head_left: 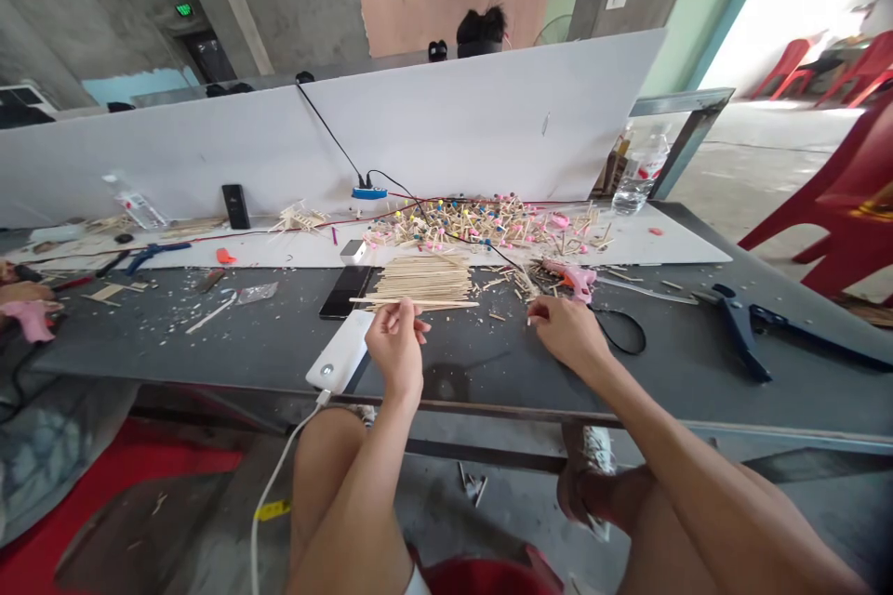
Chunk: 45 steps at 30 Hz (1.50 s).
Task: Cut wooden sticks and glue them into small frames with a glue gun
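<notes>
My left hand [396, 346] is closed, thumb and fingers pinching a thin wooden stick [446, 304] that lies crosswise over the near end of a row of sticks [425, 281]. To the right, my right hand [568, 332] hovers low over the table with its fingertips together; a tiny pale bit may be between them, too small to name. Just beyond it lies a pink glue gun [578, 280] among short wood offcuts. Behind the row spreads a heap of short sticks with coloured ball tips [474, 221].
A white power bank [340, 353] with a cable and a black phone [344, 292] lie left of the sticks. Blue-handled cutters [743, 330] rest at right. A water bottle [640, 172] stands near the white partition [446, 125]. Another person's hand [20, 284] is at far left.
</notes>
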Tool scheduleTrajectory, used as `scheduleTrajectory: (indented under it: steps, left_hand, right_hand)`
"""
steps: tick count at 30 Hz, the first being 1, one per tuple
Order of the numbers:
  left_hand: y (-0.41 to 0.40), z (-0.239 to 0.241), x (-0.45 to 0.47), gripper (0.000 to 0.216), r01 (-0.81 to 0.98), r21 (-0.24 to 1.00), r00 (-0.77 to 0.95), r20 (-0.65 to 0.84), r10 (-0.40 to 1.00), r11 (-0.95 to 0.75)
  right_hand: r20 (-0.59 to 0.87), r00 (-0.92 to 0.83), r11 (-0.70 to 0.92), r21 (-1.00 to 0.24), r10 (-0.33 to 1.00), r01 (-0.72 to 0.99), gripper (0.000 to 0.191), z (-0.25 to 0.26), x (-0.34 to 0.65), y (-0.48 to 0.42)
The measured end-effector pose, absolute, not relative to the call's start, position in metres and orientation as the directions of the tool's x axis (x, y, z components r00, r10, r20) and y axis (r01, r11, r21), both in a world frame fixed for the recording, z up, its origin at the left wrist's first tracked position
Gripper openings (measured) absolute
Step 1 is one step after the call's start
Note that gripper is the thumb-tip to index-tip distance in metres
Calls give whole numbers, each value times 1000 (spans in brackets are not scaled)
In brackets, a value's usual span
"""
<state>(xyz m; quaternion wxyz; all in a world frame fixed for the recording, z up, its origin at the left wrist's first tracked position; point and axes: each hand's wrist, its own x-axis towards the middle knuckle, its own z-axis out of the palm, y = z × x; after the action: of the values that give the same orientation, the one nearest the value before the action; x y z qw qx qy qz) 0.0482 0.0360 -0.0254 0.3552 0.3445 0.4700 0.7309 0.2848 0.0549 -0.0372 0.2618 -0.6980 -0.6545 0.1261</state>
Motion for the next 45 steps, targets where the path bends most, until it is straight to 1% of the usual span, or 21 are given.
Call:
scheduleTrajectory:
  steps: [2,4,6,7,8,10,13,15,19,22,25,27,29,31,33,35,37,39,41,43,45]
  left_hand:
    - [36,-24,44,36,-207,929,-521,162,838,-308]
    - [36,-24,42,36,-212,931,-499,157,852,-296]
    - [36,-25,43,35,-213,937,-461,152,874,-275]
    - [36,-25,45,35,-212,940,-442,150,884,-266]
    - [36,-26,46,35,-210,943,-425,149,893,-257]
    - [36,-27,48,37,-201,952,-391,140,910,-233]
    - [35,-26,46,43,-184,969,-384,86,919,-167]
    - [34,-23,41,48,-178,969,-460,71,885,-170]
    - [35,-12,18,46,-162,915,-692,162,703,-369]
    - [37,-5,-2,36,-167,883,-774,158,613,-439]
    - [39,-6,-14,27,-181,898,-777,120,618,-402]
    - [40,-10,-18,22,-154,925,-746,122,655,-348]
    - [42,-17,-22,22,-53,968,-669,149,728,-247]
    - [43,-22,-27,21,160,979,-563,196,803,-127]
    - [43,-24,-33,18,410,911,-488,261,833,-45]
    - [41,-23,-38,16,608,794,-440,329,836,8]
    - [38,-20,-42,19,726,686,-402,360,842,53]
    - [35,-18,-43,21,794,601,-360,342,868,92]
    - [33,-18,-42,22,835,535,-322,289,902,127]
    - [33,-20,-40,23,862,481,-292,217,931,158]
    - [33,-23,-38,26,877,444,-281,159,946,185]
  right_hand:
    - [225,123,7,-503,966,864,26,-33,279,53]
    - [278,64,109,-563,958,819,29,-28,266,49]
    - [257,-29,214,-731,966,647,26,-27,250,47]
    - [221,-70,224,-817,973,531,27,-27,242,47]
    - [188,-102,214,-879,977,426,28,-28,236,49]
    - [156,-114,183,-939,981,291,26,-31,228,55]
    - [151,-42,157,-964,988,213,26,-36,227,70]
    - [134,18,129,-977,991,171,29,-38,229,80]
    - [84,97,75,-993,992,96,32,-42,233,94]
    - [42,122,35,-998,992,60,31,-46,229,104]
    - [14,152,10,-999,988,32,30,-48,221,118]
    - [15,182,12,-1000,983,19,35,-47,214,129]
    - [27,211,22,-999,977,29,48,-47,208,137]
    - [48,223,32,-997,974,75,55,-48,203,138]
    - [85,197,54,-986,977,158,50,-50,199,130]
    - [137,120,103,-961,983,257,36,-51,191,114]
    - [196,-2,185,-924,981,334,22,-50,180,94]
    - [257,-138,291,-878,957,381,23,-48,166,74]
    - [358,-361,502,-712,861,490,33,-45,151,59]
    - [342,-509,607,-553,790,570,41,-43,138,51]
    - [277,-593,650,-424,756,630,49,-43,130,48]
